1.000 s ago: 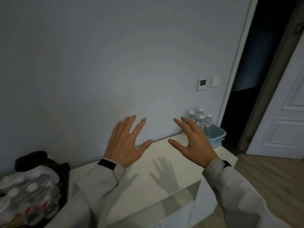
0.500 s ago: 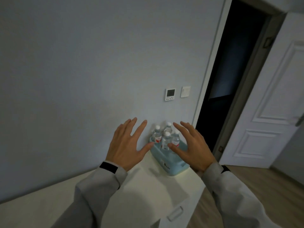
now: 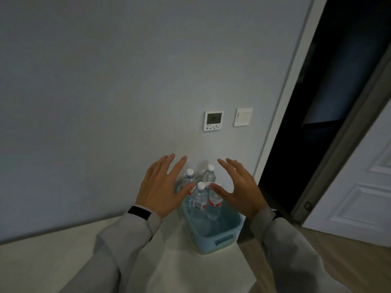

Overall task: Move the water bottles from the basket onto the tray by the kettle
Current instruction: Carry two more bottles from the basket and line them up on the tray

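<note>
A light blue plastic basket (image 3: 224, 240) stands at the right end of a white cabinet top (image 3: 179, 269), against the wall. Several clear water bottles (image 3: 200, 197) with white caps and red labels stand upright in its far half. My left hand (image 3: 161, 187) hovers over the basket's left side, fingers spread, holding nothing. My right hand (image 3: 241, 187) hovers over its right side, also spread and empty. The thumbs partly hide two bottles. No tray or kettle is in view.
A thermostat (image 3: 213, 120) and a light switch (image 3: 243, 116) sit on the wall above the basket. A dark open doorway (image 3: 330, 102) lies to the right, with a white door (image 3: 364, 187) beyond it. Wooden floor shows at the lower right.
The view has swung right and closer to the basket. Both spread hands have gone from the middle of the cabinet top to either side of the bottles.
</note>
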{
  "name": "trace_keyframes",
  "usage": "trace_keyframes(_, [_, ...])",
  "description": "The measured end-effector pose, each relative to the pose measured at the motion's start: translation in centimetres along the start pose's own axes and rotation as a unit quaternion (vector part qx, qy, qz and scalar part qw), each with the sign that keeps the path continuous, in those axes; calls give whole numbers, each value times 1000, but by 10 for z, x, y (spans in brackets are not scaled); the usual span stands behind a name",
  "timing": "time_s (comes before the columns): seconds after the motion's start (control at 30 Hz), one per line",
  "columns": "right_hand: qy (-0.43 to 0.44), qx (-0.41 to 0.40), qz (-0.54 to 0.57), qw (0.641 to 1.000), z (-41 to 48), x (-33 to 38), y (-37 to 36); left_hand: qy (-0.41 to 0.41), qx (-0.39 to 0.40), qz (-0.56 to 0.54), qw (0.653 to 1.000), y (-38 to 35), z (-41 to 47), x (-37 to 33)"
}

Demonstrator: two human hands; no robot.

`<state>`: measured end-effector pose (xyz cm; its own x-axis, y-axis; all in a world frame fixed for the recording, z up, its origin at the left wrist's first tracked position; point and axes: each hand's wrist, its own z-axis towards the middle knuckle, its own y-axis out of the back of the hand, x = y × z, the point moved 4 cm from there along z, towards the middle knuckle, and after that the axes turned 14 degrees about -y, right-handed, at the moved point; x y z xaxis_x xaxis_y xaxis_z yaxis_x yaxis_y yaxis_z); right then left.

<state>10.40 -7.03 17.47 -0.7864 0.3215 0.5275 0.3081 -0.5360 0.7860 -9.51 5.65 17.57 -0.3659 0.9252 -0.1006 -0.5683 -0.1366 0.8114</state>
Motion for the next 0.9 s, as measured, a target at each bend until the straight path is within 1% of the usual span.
trace_keyframes(0.13, [-3, 71, 25, 997, 35, -57, -7, 64, 23, 11, 998, -51, 19, -16])
trace_keyframes(0.27, [3, 122, 52, 991, 64, -107, -17, 116, 61, 12, 991, -99, 32, -31])
trace_keyframes(0.4, [-11, 178, 86, 980, 82, -143, -43, 170, 97, -31, 980, -142, 36, -34])
trace_keyframes(0.5, [-28, 223, 90, 970, 91, -164, -71, 228, 126, -73, 963, -173, 34, -27])
trace_keyframes(0.6, [-56, 266, 111, 956, 91, -179, -101, 304, 136, -141, 932, -205, 25, -19])
trace_keyframes(0.7, [-83, 304, 129, 940, 93, -188, -134, 370, 124, -201, 899, -234, 15, -14])
trace_keyframes(0.77, [-105, 320, 132, 932, 95, -194, -156, 404, 95, -239, 878, -251, 9, -10])
trace_keyframes(0.83, [-117, 322, 156, 926, 95, -194, -170, 428, 66, -259, 863, -260, 5, -8])
trace_keyframes(0.9, [-126, 322, 190, 919, 96, -194, -180, 441, 43, -260, 858, -270, 3, -5])
